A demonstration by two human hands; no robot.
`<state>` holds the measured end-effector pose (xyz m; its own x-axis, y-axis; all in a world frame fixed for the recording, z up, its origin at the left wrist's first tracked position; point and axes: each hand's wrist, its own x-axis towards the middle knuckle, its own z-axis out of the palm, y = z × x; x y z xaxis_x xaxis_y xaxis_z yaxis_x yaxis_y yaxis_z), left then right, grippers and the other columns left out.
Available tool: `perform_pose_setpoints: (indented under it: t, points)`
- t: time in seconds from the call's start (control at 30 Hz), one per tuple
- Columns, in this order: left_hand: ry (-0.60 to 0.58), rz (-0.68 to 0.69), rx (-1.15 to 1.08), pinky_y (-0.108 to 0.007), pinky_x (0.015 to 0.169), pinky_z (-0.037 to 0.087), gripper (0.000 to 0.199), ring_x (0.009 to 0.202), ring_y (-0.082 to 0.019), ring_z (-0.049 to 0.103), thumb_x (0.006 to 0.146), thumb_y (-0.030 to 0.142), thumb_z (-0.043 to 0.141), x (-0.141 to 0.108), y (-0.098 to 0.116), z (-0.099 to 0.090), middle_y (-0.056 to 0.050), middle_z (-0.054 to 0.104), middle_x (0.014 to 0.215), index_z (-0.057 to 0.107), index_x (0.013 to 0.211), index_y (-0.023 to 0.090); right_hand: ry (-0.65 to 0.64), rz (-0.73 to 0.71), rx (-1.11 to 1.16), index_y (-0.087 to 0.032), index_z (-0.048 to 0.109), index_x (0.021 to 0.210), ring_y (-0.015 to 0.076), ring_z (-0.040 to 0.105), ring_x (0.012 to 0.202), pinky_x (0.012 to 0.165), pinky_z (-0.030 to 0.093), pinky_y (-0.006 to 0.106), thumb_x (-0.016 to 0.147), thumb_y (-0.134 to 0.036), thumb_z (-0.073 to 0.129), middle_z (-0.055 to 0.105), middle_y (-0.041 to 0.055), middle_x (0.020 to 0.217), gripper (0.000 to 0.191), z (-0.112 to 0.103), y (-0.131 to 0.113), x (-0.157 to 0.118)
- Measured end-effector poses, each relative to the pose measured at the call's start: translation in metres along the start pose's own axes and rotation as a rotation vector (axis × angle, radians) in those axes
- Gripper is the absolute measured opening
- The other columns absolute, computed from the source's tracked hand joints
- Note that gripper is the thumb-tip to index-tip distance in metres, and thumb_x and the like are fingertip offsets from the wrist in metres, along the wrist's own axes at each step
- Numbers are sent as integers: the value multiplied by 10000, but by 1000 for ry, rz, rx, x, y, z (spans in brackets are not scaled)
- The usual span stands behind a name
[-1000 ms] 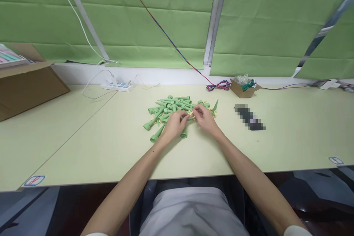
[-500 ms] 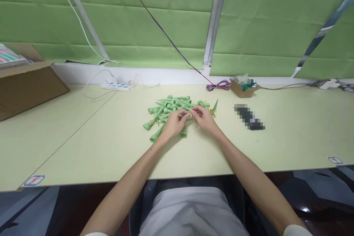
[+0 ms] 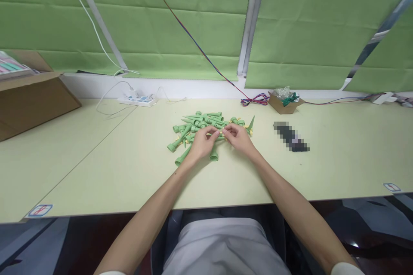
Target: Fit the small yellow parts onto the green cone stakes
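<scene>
My left hand (image 3: pixel 204 141) and my right hand (image 3: pixel 238 138) meet fingertip to fingertip over the near side of a pile of green plastic watering spikes (image 3: pixel 185 131). Both hands are closed in a pinch. A tiny pale yellow piece (image 3: pixel 221 132) shows between the fingertips; most of it is hidden by them. Small yellow parts lie among the spikes, mainly at the right of the pile. One spike (image 3: pixel 214 155) points its open end toward me below my left hand. Another spike (image 3: pixel 183 156) lies beside my left wrist.
A pixelated dark item (image 3: pixel 291 136) lies right of the pile. Behind it stand a small cardboard box (image 3: pixel 284 105) with plastic wrap and a coiled red-blue cable (image 3: pixel 254 100). A white power strip (image 3: pixel 138 100) and a large cardboard box (image 3: pixel 35 103) are on the left.
The fingertips have shifted very slightly, and the small yellow piece between them shows a little more. The pile looks the same.
</scene>
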<state>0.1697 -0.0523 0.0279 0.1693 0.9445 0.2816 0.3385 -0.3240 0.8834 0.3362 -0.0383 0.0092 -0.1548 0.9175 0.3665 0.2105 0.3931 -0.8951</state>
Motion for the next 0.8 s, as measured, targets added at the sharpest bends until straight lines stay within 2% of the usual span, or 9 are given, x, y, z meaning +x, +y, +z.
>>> perform_pose_setpoints:
  t: [0.3, 0.53, 0.8]
  points:
    - [69, 14, 126, -285, 638, 450, 270, 631, -143, 542, 898, 400, 555, 1, 1, -1, -19, 657, 760, 621, 765, 175, 112, 19, -8, -222, 550, 747, 143, 467, 507, 476, 381, 277, 842, -522, 615, 508, -17, 567, 321, -3, 5, 3]
    - [101, 53, 313, -291, 654, 424, 218, 598, -148, 543, 911, 342, 532, -1, -2, -2, -23, 691, 771, 641, 803, 188, 128, 19, -21, -228, 548, 747, 143, 462, 501, 473, 379, 277, 844, -539, 606, 511, -15, 579, 331, -3, 8, 3]
    - [9, 24, 489, -301, 618, 374, 173, 574, -184, 546, 887, 329, 559, -4, -5, -1, -4, 613, 596, 644, 788, 215, 124, 21, -52, -229, 541, 742, 153, 478, 523, 486, 383, 282, 839, -524, 601, 522, -4, 588, 317, -3, 3, 2]
